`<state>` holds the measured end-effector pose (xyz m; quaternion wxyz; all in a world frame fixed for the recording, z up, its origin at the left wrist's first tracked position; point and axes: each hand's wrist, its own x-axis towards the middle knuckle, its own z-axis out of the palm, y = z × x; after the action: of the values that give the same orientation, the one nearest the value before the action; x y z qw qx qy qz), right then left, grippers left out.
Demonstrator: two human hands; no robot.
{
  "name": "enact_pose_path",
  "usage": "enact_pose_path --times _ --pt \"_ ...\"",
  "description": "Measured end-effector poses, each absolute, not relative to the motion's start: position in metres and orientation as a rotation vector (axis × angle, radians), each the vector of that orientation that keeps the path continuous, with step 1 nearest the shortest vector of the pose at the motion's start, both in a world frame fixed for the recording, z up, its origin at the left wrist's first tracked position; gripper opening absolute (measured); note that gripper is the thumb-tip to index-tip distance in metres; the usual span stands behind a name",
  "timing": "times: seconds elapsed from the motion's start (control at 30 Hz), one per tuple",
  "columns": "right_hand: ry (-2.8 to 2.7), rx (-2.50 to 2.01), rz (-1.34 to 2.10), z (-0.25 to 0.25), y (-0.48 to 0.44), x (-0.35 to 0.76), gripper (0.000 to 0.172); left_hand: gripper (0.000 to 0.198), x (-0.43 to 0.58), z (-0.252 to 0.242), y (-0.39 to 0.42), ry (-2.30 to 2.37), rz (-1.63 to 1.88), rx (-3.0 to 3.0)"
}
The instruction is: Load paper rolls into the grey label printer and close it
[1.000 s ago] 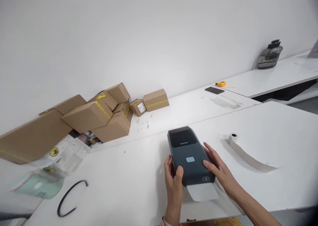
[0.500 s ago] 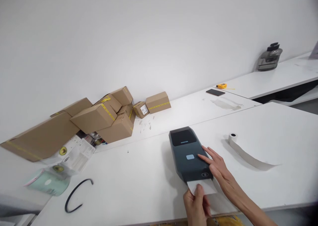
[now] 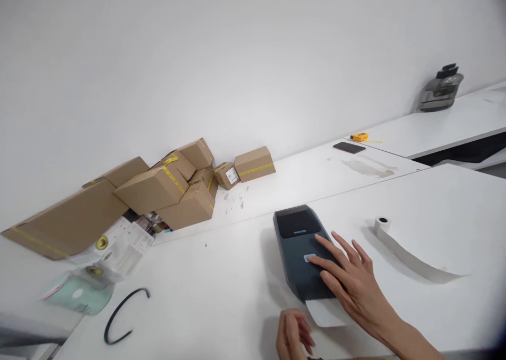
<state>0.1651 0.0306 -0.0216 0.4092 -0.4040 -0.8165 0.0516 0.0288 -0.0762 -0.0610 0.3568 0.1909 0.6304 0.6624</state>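
Observation:
A dark grey label printer (image 3: 297,244) sits on the white table (image 3: 205,291), with a white label (image 3: 326,312) sticking out of its front slot. My right hand (image 3: 348,278) lies flat on the printer's top, fingers spread, one fingertip at the small light button. My left hand (image 3: 294,334) hovers low near the table's front edge, just left of the label, fingers loosely curled and blurred, holding nothing I can see.
A paper roll (image 3: 382,224) with a long unrolled strip lies to the right. Several cardboard boxes (image 3: 169,186) are piled at the back left, with printed bags (image 3: 118,249) and a black curved band (image 3: 122,312). A phone (image 3: 349,147) and yellow tape measure (image 3: 359,136) lie further back.
My left hand left the printer's side, pinched the label, then let go and dropped back toward the table edge. My right hand slid from the printer's side onto its top.

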Motion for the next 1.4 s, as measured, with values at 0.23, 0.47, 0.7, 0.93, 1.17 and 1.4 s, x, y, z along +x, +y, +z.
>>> enact_pose_path --times 0.23,0.47,0.7,0.93,1.17,1.4 --pt "-2.044 -1.034 0.322 -0.027 0.028 0.168 0.029 0.053 0.015 -0.021 -0.054 1.716 1.758 0.68" --pt "-1.565 -1.108 1.052 -0.05 0.019 0.188 0.056 0.064 0.023 -0.017 -0.044 1.566 1.715 0.73" --pt "-1.438 -1.11 1.153 -0.08 0.03 0.18 0.068 0.063 0.029 -0.024 -0.04 1.567 1.765 0.698" --pt "-1.561 -1.06 0.983 -0.027 0.038 0.174 0.059 0.053 0.01 0.021 -0.022 1.484 1.845 0.855" --pt "-1.697 -0.852 0.461 0.074 0.128 0.139 0.053 0.042 -0.034 0.035 0.068 1.555 1.838 0.901" --pt "-1.676 -0.999 0.501 0.11 0.2 0.117 0.062 0.042 -0.031 -0.014 0.092 1.641 1.538 1.054"
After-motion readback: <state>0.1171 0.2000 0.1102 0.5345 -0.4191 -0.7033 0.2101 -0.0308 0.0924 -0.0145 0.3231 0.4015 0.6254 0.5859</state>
